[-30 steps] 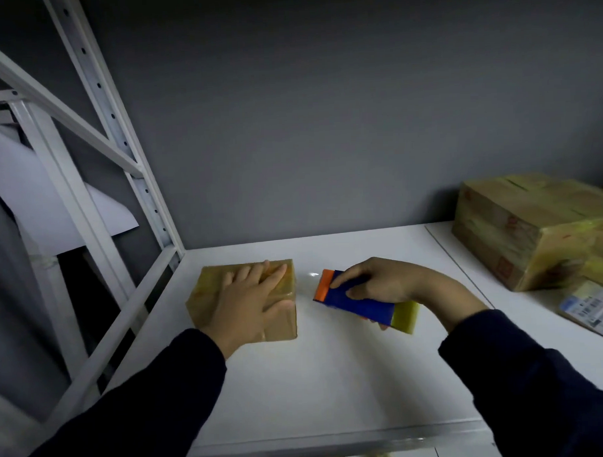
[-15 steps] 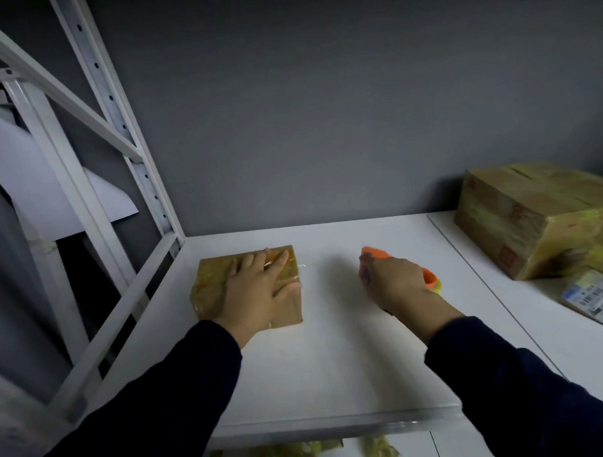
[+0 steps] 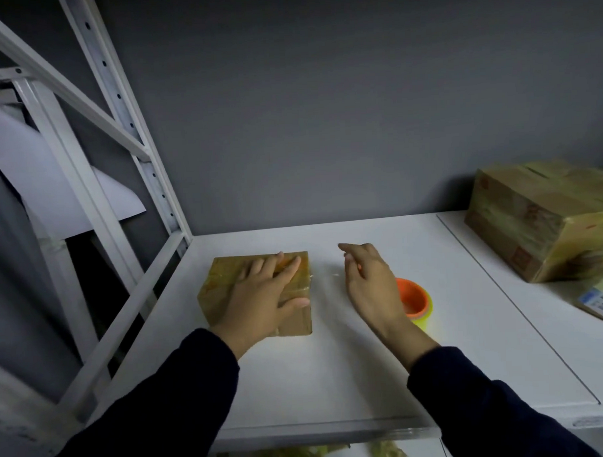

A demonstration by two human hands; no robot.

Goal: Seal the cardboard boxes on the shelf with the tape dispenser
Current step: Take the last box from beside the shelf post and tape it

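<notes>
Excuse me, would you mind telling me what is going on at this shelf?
A person is sealing boxes on a white shelf. The left hand presses flat on a small cardboard box shiny with tape. The right hand is open and holds nothing; the tape dispenser lies on the shelf beside it. A larger box sits at far right.

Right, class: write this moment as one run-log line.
left hand: flat on small cardboard box | right hand: open, holding nothing | tape dispenser: on shelf beside right hand
</notes>
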